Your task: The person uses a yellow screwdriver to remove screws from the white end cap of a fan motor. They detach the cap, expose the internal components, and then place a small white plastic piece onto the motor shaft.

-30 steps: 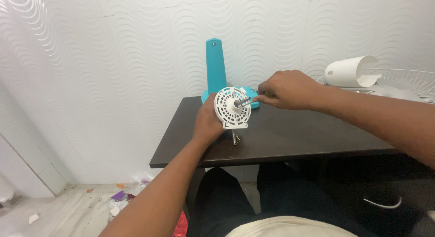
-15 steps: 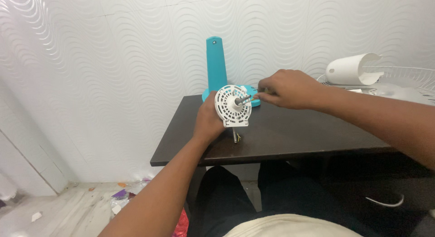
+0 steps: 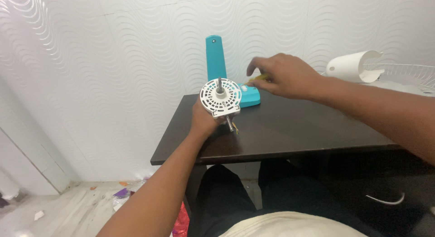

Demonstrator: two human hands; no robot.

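2 bare hands are seen above a dark table (image 3: 290,137) at mid frame. Left of centre, the left hand (image 3: 204,121) is closed around the back of a white round vented motor housing (image 3: 220,97), held upright with its metal shaft (image 3: 219,84) pointing at the camera. Behind it stands a teal fan stand (image 3: 216,65). Right of centre, the right hand (image 3: 281,76) is spread with a thin yellow tool (image 3: 259,77) pinched under its fingers. At upper right lie a white cylinder (image 3: 351,67) and a wire grille (image 3: 408,74).

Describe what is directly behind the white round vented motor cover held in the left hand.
Behind the white motor cover stands a teal fan stand with its base on the dark table. The cover hides part of that base.
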